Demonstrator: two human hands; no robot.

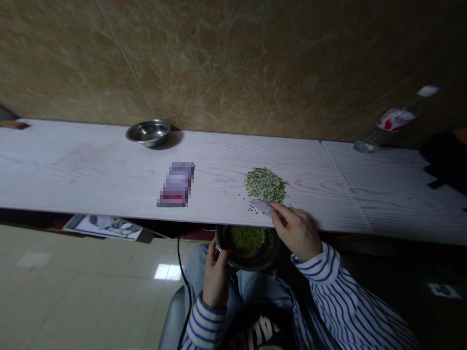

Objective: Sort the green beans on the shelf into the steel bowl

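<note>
My left hand [216,272] grips the left rim of a metal bowl [255,267], just under the table's front edge and above my lap. Inside the bowl lie many small green beans [248,239], likely mung beans. On the tabletop, a loose pile of green beans mixed with white grains [265,184] is spread out, a few strays around it. My right hand [297,231] pinches a pale, flat piece [261,206] whose kind I cannot make out. This piece touches the table at the near side of the pile, above the bowl.
The white wood-grain table [219,150] runs along a marbled wall. On it are a small steel bowl [149,133], a blurred-out purple rectangular item [177,184] and a tilted-looking plastic bottle [394,119]. A dark object [447,160] sits at far right. A black cable [179,257] hangs below.
</note>
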